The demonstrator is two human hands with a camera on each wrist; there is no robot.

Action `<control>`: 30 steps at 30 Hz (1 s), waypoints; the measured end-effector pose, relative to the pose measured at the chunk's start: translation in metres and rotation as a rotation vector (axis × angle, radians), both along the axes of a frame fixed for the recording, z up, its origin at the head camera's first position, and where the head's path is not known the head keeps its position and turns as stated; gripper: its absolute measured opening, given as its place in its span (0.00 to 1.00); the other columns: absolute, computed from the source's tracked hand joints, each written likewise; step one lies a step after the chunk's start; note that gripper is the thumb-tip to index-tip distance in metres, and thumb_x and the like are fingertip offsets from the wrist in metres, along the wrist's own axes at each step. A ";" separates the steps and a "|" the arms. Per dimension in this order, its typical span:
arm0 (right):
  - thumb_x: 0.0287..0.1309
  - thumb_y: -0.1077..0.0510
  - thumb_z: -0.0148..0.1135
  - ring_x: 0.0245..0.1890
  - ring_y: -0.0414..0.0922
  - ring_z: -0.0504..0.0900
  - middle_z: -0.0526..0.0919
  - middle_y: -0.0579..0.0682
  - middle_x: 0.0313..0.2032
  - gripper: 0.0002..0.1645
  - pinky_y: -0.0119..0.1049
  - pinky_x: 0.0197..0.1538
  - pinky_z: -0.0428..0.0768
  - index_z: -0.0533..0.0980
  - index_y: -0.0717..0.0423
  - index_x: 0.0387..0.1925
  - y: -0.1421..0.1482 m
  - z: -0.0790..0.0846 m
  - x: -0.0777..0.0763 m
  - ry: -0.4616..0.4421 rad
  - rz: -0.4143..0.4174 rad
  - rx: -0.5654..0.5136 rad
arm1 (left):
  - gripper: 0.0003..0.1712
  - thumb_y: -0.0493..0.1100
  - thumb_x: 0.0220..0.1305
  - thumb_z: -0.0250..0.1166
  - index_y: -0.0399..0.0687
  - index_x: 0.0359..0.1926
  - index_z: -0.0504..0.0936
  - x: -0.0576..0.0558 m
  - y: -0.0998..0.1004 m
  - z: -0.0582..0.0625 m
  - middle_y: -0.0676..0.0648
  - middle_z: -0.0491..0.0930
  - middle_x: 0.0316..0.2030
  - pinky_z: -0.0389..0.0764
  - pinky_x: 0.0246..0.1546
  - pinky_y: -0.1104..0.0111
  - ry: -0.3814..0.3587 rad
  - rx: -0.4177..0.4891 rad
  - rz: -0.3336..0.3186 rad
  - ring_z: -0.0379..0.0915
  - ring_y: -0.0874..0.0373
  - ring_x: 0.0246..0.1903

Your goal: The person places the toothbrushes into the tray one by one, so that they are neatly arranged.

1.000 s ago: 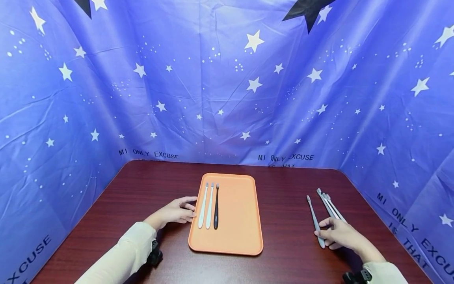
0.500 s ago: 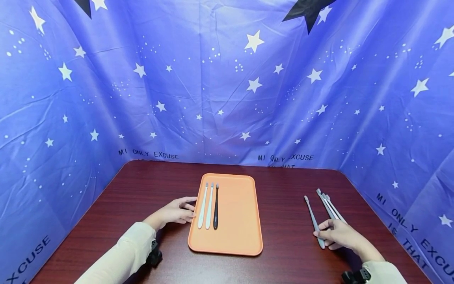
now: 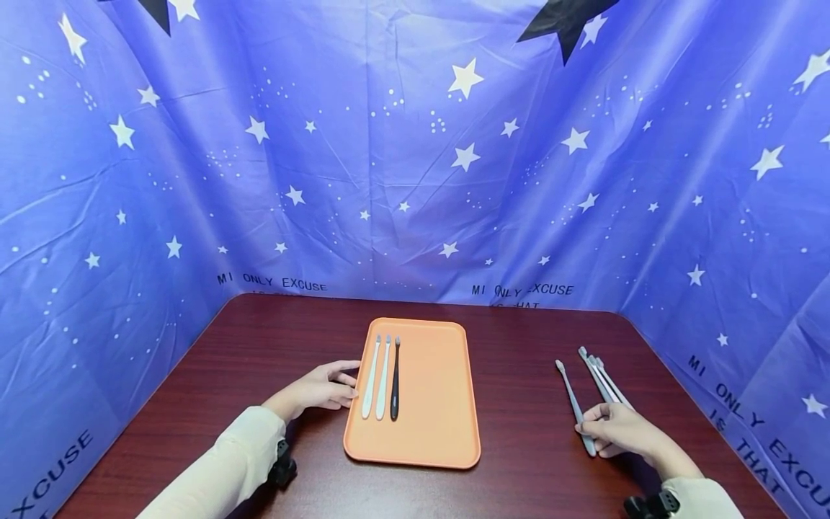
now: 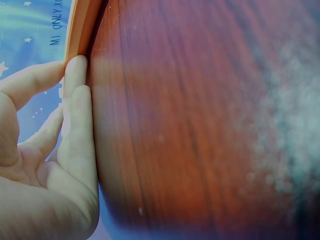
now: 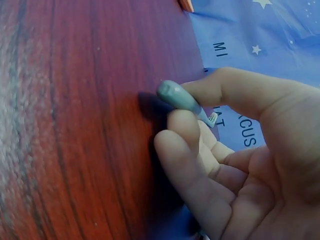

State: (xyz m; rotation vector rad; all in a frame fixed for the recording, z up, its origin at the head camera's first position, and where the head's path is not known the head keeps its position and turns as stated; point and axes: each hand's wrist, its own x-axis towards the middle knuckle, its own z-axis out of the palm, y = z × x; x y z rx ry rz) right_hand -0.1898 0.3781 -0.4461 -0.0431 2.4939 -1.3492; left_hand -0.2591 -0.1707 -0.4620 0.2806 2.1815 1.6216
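Note:
My right hand (image 3: 616,429) pinches a grey toothbrush (image 3: 570,393) between thumb and fingers at the right of the table. In the right wrist view, the rounded handle end of that toothbrush (image 5: 177,95) sticks out from the fingertips, close above the wood. My left hand (image 3: 318,386) rests beside the orange tray (image 3: 428,459), and its fairly straight fingers (image 4: 75,115) touch the tray's left edge. Two white toothbrushes (image 3: 371,378) and one black toothbrush (image 3: 395,382) lie side by side in the tray's left part, heads pointing away from me.
More toothbrushes (image 3: 603,375), grey and white, lie close together just beyond my right hand, their handles partly hidden by it. A dark red wooden table (image 3: 519,375) carries everything. Blue star-printed cloth (image 3: 415,180) stands around its back and sides.
The head of the held grey toothbrush has swung very slightly to the left. The left hand, tray and other toothbrushes have stayed put.

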 end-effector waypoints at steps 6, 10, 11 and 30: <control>0.64 0.59 0.61 0.27 0.42 0.79 0.83 0.47 0.33 0.23 0.37 0.30 0.82 0.70 0.77 0.48 0.005 0.003 0.000 -0.033 0.028 -0.068 | 0.42 0.37 0.60 0.68 0.37 0.74 0.61 0.000 0.001 0.000 0.42 0.79 0.48 0.83 0.40 0.57 0.003 -0.004 0.008 0.83 0.51 0.37; 0.65 0.57 0.61 0.28 0.43 0.80 0.84 0.48 0.36 0.27 0.39 0.30 0.83 0.69 0.80 0.52 0.006 0.002 0.000 -0.021 0.035 -0.067 | 0.42 0.37 0.60 0.68 0.37 0.74 0.61 0.000 0.001 0.000 0.42 0.80 0.48 0.83 0.40 0.57 0.005 -0.009 0.009 0.83 0.51 0.38; 0.66 0.57 0.61 0.28 0.43 0.80 0.83 0.47 0.35 0.28 0.40 0.30 0.83 0.69 0.79 0.53 0.005 0.002 0.000 -0.020 0.031 -0.067 | 0.42 0.37 0.60 0.68 0.37 0.74 0.61 0.000 0.001 0.000 0.42 0.80 0.48 0.83 0.40 0.57 0.004 -0.009 0.009 0.83 0.51 0.38; 0.69 0.53 0.61 0.26 0.45 0.83 0.82 0.50 0.30 0.31 0.36 0.24 0.77 0.65 0.75 0.58 -0.023 0.006 -0.005 0.002 0.038 -0.127 | 0.42 0.37 0.60 0.69 0.37 0.74 0.62 0.000 0.000 -0.001 0.42 0.80 0.48 0.83 0.41 0.57 0.004 -0.007 0.010 0.83 0.52 0.37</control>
